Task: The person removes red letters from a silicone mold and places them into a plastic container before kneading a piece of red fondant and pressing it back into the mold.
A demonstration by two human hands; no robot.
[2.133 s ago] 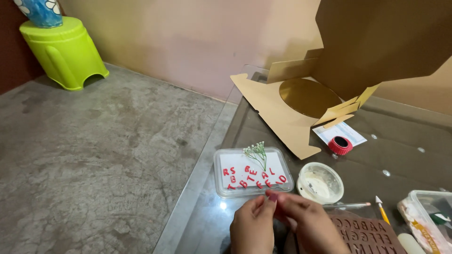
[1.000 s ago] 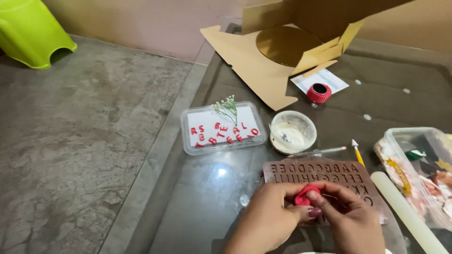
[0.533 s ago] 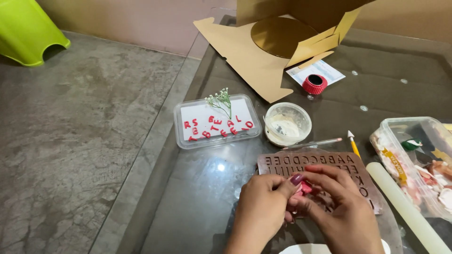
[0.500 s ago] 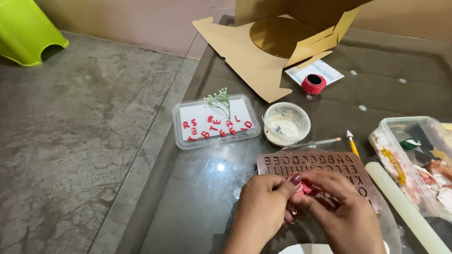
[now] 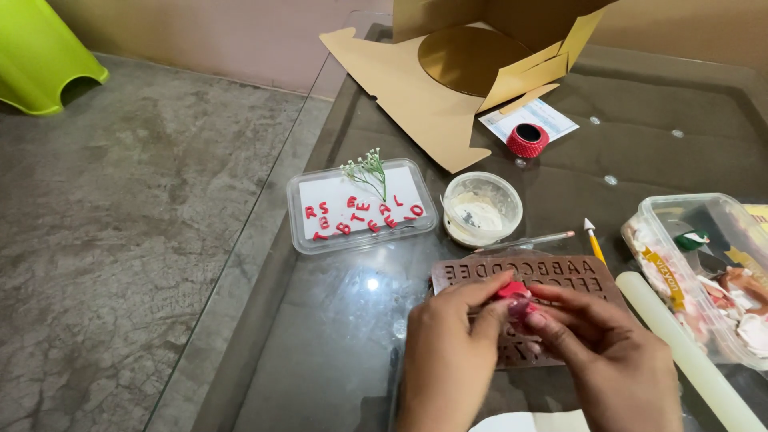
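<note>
Low centre of frame: left hand (image 5: 448,352) & right hand (image 5: 608,360) meet fingertip to fingertip, both pinched on a small red lump of clay (image 5: 512,293), fingers curled, not flat; lump sits just above the brown rectangular letter mould (image 5: 560,276) lying on the dark glass-topped bench (image 5: 336,336). Centre-left: clear shallow plastic tray (image 5: 362,206) w/ white liner, holding small red cut-out letters (image 5: 360,214) in loose rows & a sprig of tiny white dried flowers (image 5: 368,166) at its upper edge. Just right of it, round clear plastic tub (image 5: 482,208) w/ whitish residue inside. Thin pen-like tool (image 5: 524,241) & yellow-handled tool (image 5: 594,242) lie between tub and mould. Right edge: clear plastic box (image 5: 680,240) crammed w/ mixed bits, contents hard to tell. Cream rolling pin (image 5: 688,356) runs diagonally, lower right. Top centre: opened brown cardboard box (image 5: 416,88) w/ round gold board (image 5: 464,56) inside; beside it a white rectangular card (image 5: 552,120) and red ribbon roll (image 5: 528,140). Upper left: lime-green plastic stool (image 5: 40,52) on grey floor.
</note>
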